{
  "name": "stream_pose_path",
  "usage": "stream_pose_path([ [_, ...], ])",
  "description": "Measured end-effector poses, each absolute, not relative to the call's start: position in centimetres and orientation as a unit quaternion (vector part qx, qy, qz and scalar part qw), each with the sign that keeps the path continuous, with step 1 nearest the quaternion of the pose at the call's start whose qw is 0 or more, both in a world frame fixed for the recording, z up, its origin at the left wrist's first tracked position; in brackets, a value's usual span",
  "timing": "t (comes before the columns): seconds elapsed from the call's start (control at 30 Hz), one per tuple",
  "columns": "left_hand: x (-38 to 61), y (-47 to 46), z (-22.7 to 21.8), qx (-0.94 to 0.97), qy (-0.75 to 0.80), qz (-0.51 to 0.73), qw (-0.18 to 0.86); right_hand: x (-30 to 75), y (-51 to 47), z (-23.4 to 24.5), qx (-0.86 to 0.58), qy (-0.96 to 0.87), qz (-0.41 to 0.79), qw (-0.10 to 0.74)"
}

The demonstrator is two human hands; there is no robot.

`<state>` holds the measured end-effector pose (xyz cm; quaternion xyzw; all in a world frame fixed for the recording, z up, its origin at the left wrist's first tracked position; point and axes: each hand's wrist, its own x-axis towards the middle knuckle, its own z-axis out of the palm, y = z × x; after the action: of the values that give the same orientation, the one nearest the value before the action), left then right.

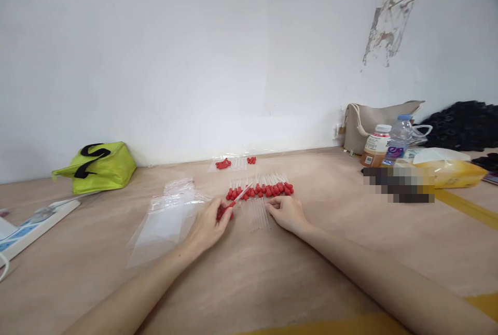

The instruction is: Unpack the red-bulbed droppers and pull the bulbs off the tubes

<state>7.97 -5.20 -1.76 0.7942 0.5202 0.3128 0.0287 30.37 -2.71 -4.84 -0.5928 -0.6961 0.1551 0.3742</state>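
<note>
A row of clear droppers with red rubber bulbs [268, 188] lies on the wooden table [249, 278]. My left hand [208, 226] is closed on a few red-bulbed droppers [232, 204], one pointing up and right toward the row. My right hand [286, 212] rests palm down with its fingers curled on a small bunch of clear dropper tubes [257, 214] in front of the row. A stack of clear zip bags [165, 221] lies just left of my left hand. Further back, a clear bag with red-bulbed droppers [229, 164] lies near the wall.
A lime green bag [97, 166] sits at the back left, with a white flat object [35, 223] at the left edge. At the right stand a beige bag [369, 122], two bottles [389, 145], a yellow packet [451, 171] and a black heap [462, 125].
</note>
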Motion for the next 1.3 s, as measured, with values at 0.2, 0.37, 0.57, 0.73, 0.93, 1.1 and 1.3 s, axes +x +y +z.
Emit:
stream_pose_path([
  [0.2,9.0,-6.2,-3.5,0.817,0.474,0.329,-0.027,31.5,-2.2,-6.0,-0.544,-0.678,0.223,0.441],
  [0.37,9.1,-6.3,-3.3,0.838,0.443,0.296,-0.118,32.1,-2.7,-5.1,-0.471,-0.680,0.223,0.516],
  [0.57,9.4,-6.0,-3.5,0.847,0.406,0.288,-0.185,32.4,-4.3,-4.3,-0.381,-0.800,0.087,0.456],
  [0.73,9.5,-5.9,-3.6,0.856,0.361,0.311,-0.201,31.9,-4.4,-5.1,-0.323,-0.859,-0.072,0.391],
  [0.93,9.5,-5.9,-3.6,0.862,0.346,0.309,-0.204,31.3,-4.4,-5.5,-0.308,-0.873,-0.091,0.368],
  [1.1,9.6,-6.0,-3.5,0.877,0.315,0.294,-0.212,31.5,-4.9,-5.1,-0.289,-0.884,-0.093,0.357],
  [1.3,9.4,-6.4,-3.5,0.884,0.306,0.260,-0.239,31.6,-5.1,-4.9,-0.274,-0.888,-0.123,0.350],
])
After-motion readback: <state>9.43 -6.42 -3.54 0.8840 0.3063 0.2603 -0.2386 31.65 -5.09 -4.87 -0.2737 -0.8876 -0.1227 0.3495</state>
